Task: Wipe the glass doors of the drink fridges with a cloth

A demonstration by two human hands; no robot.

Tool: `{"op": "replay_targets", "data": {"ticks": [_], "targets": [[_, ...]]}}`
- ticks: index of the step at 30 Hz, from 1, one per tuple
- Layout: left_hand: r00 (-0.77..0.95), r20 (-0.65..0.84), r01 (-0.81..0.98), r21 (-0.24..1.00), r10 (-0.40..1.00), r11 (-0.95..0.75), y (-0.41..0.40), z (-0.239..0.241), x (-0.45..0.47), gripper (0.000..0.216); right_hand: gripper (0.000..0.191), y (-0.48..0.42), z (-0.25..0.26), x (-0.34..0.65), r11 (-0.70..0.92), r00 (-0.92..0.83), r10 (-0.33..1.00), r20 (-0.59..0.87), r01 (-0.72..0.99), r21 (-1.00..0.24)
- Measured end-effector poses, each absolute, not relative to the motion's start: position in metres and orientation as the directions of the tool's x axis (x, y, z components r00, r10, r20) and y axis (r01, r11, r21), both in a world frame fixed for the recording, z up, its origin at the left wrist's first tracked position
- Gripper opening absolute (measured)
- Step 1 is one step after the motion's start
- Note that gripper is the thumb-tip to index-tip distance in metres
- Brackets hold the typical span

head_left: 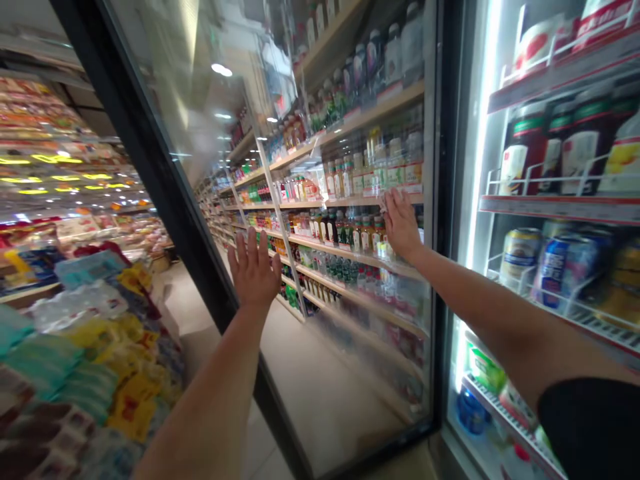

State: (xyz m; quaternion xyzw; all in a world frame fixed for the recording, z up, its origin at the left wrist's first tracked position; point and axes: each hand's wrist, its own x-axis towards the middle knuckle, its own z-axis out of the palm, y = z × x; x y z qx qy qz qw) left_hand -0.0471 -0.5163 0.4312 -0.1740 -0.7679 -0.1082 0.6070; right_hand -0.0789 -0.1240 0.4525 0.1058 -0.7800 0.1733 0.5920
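Note:
Both my hands lie flat against a glass fridge door (pixel 320 373) with a black frame, which stands swung out at an angle. My left hand (pixel 254 268) is open with fingers spread, pressed on the glass near its left frame edge. My right hand (pixel 400 223) is open too, palm on the glass close to the door's right edge. Through the pane I see an aisle of shelves with bottles (pixel 350 230).
To the right, the lit fridge interior (pixel 560 267) holds wire racks of cans and bottles. At the left, a display (pixel 100 347) is piled with packaged goods in yellow and teal. A tiled aisle floor (pixel 330 400) runs ahead behind the glass.

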Motion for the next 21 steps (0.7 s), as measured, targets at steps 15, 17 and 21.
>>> {"op": "replay_targets", "data": {"ticks": [15, 17, 21], "targets": [[-0.182, 0.969, 0.354, -0.095, 0.168, 0.930, -0.518, 0.430, -0.050, 0.063, 0.057, -0.143, 0.441, -0.083, 0.889, -0.234, -0.134, 0.963, -0.457, 0.012], [-0.175, 0.970, 0.354, -0.100, 0.171, 0.930, -0.518, 0.430, -0.050, 0.063, 0.057, -0.142, 0.451, -0.085, 0.884, -0.214, -0.121, 0.969, -0.468, 0.007], [-0.181, 0.970, 0.368, -0.085, 0.162, 0.926, -0.518, 0.430, -0.051, 0.063, 0.058, -0.146, 0.465, -0.087, 0.890, -0.181, -0.057, 0.982, -0.454, -0.032]]}}
